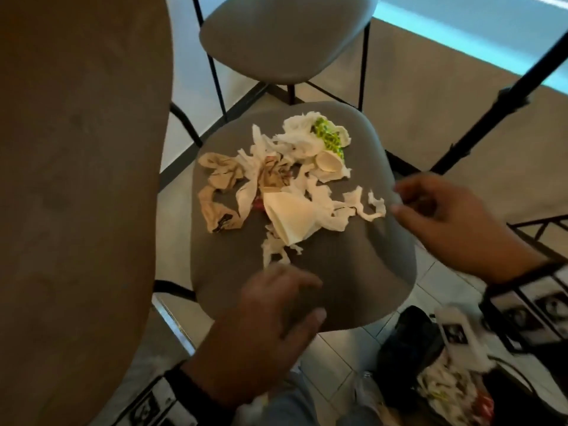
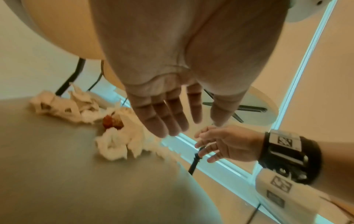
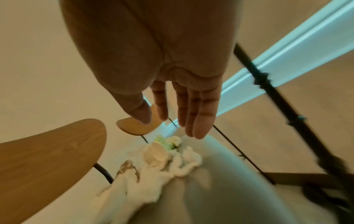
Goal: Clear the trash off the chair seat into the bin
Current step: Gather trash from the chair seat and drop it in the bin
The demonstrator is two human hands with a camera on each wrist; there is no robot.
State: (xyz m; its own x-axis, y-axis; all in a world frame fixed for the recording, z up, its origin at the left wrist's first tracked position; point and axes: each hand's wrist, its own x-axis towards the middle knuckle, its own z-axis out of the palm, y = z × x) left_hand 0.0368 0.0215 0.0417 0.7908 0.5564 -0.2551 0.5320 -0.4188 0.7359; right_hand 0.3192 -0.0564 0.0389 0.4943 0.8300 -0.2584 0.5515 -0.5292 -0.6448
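Although some crumpled paper already shows inside the black-lined bin (image 1: 430, 364) on the floor at the near right of the chair, most of the job looks undone: the grey chair seat (image 1: 307, 272) carries a wide scatter of trash (image 1: 285, 186) across its middle and far part. In that scatter are torn white tissue strips (image 1: 362, 204), brown paper napkins (image 1: 218, 192) on the left, a flattened white paper cone (image 1: 292, 216) in the middle, a small paper cup (image 1: 329, 162) lying on its side, and a green-printed wrapper (image 1: 329, 136) at the far edge. A reddish scrap (image 2: 110, 122) sits among the tissue in the left wrist view.

Neither hand holds anything. The left hand (image 1: 270, 327) hangs over the near edge of the seat, just short of the nearest tissue strip, its grip fully loosened, with fingers (image 2: 164, 115) straight and together and the thumb apart. The right hand (image 1: 451, 222) hovers at the right edge of the seat, close to the rightmost white strips, fingers spread and only lightly bent, grip likewise empty; its palm view shows straight fingers (image 3: 195, 112) pointing down toward the pile.

Judging from this, both hands are set to gather the pile from two sides. What remains is nearly everything: collecting the loose pieces, carrying them to the bin at the near right, and picking up the small shreds, which may well slip out of a handful. A wooden desk (image 1: 76, 179) fills the left side, and a second chair (image 1: 276, 41) stands farther off.
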